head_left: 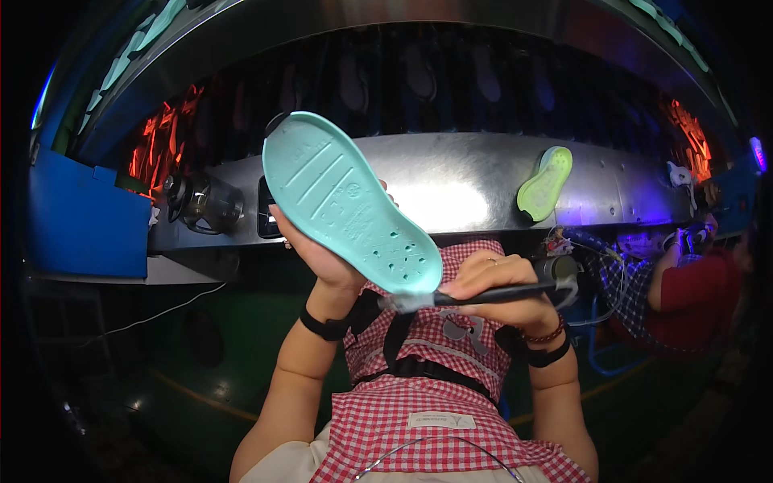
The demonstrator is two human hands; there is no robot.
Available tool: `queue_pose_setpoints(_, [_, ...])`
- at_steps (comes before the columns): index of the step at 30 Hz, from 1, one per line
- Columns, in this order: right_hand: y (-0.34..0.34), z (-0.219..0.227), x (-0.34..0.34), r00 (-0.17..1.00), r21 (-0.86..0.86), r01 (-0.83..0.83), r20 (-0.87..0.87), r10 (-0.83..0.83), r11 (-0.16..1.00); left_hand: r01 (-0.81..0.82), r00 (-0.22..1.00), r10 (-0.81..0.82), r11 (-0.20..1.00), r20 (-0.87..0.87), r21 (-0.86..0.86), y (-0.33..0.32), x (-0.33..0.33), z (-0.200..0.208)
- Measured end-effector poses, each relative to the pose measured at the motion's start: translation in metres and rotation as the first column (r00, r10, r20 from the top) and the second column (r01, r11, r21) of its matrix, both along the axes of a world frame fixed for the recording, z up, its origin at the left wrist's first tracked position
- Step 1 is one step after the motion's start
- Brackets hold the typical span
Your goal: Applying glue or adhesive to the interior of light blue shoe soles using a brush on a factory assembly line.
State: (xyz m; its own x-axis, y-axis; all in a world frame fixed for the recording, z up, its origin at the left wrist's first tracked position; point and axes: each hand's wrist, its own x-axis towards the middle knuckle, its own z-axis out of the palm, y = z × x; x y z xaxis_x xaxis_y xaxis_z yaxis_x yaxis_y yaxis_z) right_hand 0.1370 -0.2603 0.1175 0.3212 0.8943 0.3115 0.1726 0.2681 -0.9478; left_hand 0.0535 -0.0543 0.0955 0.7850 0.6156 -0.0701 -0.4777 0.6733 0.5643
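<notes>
My left hand (324, 259) grips a turquoise shoe sole (354, 205) from behind and along its edge. The sole is tilted, its wide end up to the left, with moulded ridges there and small holes near the lower end. In my right hand (503, 274) is a brush (515, 294) with a black handle, and a clear tube runs from the handle's far end. The brush's pale, blurred tip is at the lower rim of the sole; whether it presses on the surface is hard to tell.
A yellow-green sole (546, 185) lies on the metal ledge (451, 197). At the left stand a dark see-through pot (211, 205) and a blue machine housing (88, 217). Dim soles line the dark conveyor (419, 76) behind. To the right sits a co-worker in red (696, 298).
</notes>
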Motion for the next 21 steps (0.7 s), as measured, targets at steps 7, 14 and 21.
queue_pose_setpoints(7, [0.006, -0.021, -0.017, 0.688, -0.034, 0.204, -0.706, -0.168, 0.978, 0.122, 0.989, -0.143, 0.926, -0.034, -0.357, -0.021, -0.01, 0.014])
queue_pose_setpoints(14, [0.0, 0.017, -0.019, 0.969, -0.189, -0.034, -0.245, -0.014, 0.981, 0.528, 0.849, -0.515, 0.832, 0.116, -0.173, -0.018, -0.024, -0.016])
queue_pose_setpoints(21, [0.006, 0.017, -0.012, 0.992, -0.171, -0.048, 0.106, 0.067, 0.984, 0.784, 0.609, -0.778, 0.62, -0.153, -0.03, 0.001, -0.013, -0.004])
